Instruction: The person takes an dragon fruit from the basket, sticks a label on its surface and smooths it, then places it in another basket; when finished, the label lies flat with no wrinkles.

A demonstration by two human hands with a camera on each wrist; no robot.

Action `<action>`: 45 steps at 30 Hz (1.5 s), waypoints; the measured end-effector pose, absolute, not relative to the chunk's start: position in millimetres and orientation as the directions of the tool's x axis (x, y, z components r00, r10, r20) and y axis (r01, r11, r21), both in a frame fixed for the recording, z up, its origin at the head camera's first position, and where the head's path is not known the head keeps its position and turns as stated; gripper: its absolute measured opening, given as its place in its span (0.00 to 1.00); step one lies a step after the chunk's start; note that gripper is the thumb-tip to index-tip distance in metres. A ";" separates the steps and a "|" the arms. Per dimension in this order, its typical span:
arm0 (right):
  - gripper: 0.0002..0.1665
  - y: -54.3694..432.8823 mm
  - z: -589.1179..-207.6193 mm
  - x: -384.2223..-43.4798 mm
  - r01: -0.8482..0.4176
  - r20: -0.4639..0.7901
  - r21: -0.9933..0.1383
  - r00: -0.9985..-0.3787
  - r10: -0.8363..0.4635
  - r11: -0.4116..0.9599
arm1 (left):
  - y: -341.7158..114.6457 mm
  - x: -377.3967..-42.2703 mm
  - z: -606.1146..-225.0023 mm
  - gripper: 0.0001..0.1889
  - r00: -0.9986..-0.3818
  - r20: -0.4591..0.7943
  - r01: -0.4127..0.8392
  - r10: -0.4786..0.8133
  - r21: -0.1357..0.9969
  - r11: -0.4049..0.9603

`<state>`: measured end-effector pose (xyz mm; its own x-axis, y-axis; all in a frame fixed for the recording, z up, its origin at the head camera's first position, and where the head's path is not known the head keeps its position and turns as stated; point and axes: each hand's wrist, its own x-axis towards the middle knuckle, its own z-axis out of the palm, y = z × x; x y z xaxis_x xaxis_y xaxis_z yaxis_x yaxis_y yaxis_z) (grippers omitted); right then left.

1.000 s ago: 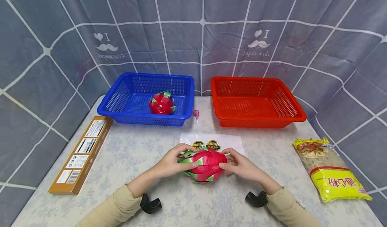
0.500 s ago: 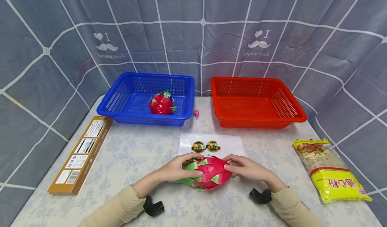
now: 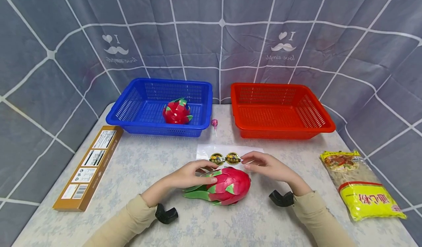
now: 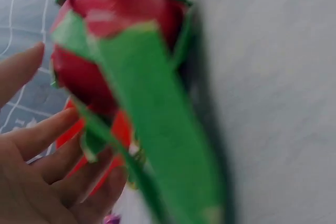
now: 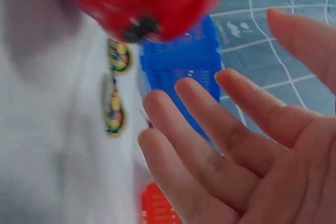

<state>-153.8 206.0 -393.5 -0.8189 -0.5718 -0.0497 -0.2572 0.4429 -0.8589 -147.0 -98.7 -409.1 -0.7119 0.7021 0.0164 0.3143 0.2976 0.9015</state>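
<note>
A pink-red dragon fruit [image 3: 235,184] with green leaf scales lies in front of me in the head view, its long leaves pointing left. My left hand [image 3: 188,174] is beside its leafy end, and in the left wrist view the thumb and fingers [image 4: 44,137] are spread loosely around that side. Off the fruit's right end, my right hand [image 3: 275,167] has loosely bent fingers that hold nothing. Its fingertips are right at one of two round black-and-gold stickers [image 3: 233,158] on a white backing sheet [image 3: 202,149]. The right wrist view shows its fingers [image 5: 194,135] apart from the fruit.
Behind stand a blue basket [image 3: 145,124], with another dragon fruit [image 3: 177,111] inside, and a red basket [image 3: 277,133]. A pink lollipop [image 3: 214,123] lies between them. A long brown box [image 3: 89,166] is at the left, a yellow noodle bag [image 3: 361,184] at the right.
Both hands first shifted the dragon fruit toward me. Since then my right hand has let go of it and moved forward to the stickers, while my left fingers have loosened beside it.
</note>
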 end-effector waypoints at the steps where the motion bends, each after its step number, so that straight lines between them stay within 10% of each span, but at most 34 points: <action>1: 0.24 205.3 -392.0 -157.6 -0.259 -0.039 -0.856 -0.832 -0.554 0.448 | -99.5 -150.3 -408.2 0.24 -0.714 0.023 0.316 0.700 0.902 0.293; 13: 0.24 190.7 -418.4 -190.3 -0.142 0.017 -0.936 -0.932 -0.363 0.322 | -104.4 -177.2 -430.4 0.13 -0.910 0.174 0.299 0.377 0.904 0.305; 45: 0.14 182.4 -453.8 -195.6 -0.243 0.096 -0.823 -0.950 -0.296 0.513 | -111.9 -179.7 -441.3 0.14 -0.859 0.092 0.284 0.504 0.904 0.319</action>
<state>-195.6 182.4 -453.8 -0.9504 -0.2959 0.0962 -0.2430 0.5130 -0.8233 -179.7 -111.9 -441.3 -0.8591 0.5036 0.0919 0.2838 0.3191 0.9042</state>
